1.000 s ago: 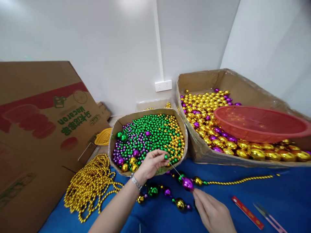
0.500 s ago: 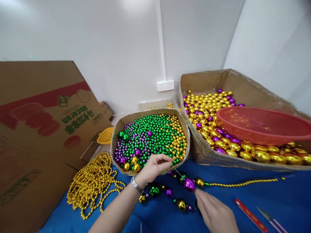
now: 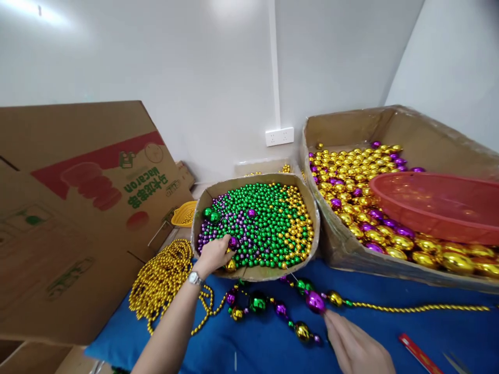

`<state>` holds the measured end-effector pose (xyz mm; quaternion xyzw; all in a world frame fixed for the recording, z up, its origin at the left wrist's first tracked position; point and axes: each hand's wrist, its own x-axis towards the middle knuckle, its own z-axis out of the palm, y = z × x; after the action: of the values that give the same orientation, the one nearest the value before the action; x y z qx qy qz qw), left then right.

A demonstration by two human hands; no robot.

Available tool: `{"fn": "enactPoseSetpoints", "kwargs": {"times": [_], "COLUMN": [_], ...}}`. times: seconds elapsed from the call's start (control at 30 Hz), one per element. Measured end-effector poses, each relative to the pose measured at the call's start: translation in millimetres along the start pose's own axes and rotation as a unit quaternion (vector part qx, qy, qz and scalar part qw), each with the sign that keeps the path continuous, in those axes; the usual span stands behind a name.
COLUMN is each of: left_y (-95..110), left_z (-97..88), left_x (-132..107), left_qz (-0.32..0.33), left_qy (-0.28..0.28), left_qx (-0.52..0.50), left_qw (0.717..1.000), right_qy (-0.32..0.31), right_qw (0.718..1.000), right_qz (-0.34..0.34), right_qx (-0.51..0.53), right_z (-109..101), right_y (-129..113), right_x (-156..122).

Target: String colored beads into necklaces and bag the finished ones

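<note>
My left hand (image 3: 213, 255), a watch on its wrist, is down in the bead box (image 3: 255, 274). Its thumb and fingertips close around a shiny purple bead (image 3: 233, 242) near the box's left front. On the blue cloth, my right hand (image 3: 356, 340) pinches a bead strand just beside a large purple bead (image 3: 315, 301); the exact grip point is hidden by the fingers. A thin needle or wire (image 3: 294, 278) sticks out past the green bead (image 3: 304, 285). More of the strand, with large green, purple and gold beads, lies between my hands.
Gold bead chains (image 3: 161, 278) are heaped at left beside a large carton (image 3: 97, 218). To the right stands a box of big gold and purple beads (image 3: 335, 171) with a red basket (image 3: 436, 208) in it. A red packet (image 3: 419, 353) and scissors tips (image 3: 454, 361) lie at front right.
My left hand has left the needle or wire near the strand and moved left into the bead box, onto a purple bead. My right hand keeps its hold. The view has shifted left.
</note>
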<state>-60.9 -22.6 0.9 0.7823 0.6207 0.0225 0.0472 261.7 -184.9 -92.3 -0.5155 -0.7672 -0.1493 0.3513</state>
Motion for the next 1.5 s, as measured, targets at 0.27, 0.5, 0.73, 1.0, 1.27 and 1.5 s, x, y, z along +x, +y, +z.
{"fn": "enactPoseSetpoints", "kwargs": {"times": [0.27, 0.5, 0.73, 1.0, 1.27, 1.5], "left_y": [58.8, 113.1, 119.1, 122.0, 134.5, 134.9], "left_z": [8.0, 26.1, 30.5, 25.7, 34.3, 42.1], "left_x": [-11.7, -24.0, -27.5, -32.6, -43.7, -46.5], "left_qz": [-0.014, -0.075, -0.077, -0.059, -0.037, -0.048], "left_qy": [-0.01, -0.094, -0.081, -0.097, -0.106, -0.08], "left_qx": [-0.692, -0.867, -0.885, -0.858, -0.831, -0.826], "left_qw": [0.722, 0.483, 0.453, 0.501, 0.545, 0.555], "right_qy": [-0.002, -0.015, -0.003, -0.011, -0.028, -0.08], "right_qw": [0.999, 0.999, 0.999, 0.999, 0.987, 0.963], "right_qz": [-0.006, 0.013, 0.019, 0.03, 0.106, 0.156], "right_qx": [0.042, 0.048, 0.042, 0.04, 0.117, 0.206], "right_z": [-2.6, -10.8, -8.4, -7.0, -3.9, -2.1], "right_y": [-13.6, -19.5, -16.5, -15.9, -20.0, -12.6], "right_x": [10.6, 15.1, 11.7, 8.6, 12.7, -4.5]}}
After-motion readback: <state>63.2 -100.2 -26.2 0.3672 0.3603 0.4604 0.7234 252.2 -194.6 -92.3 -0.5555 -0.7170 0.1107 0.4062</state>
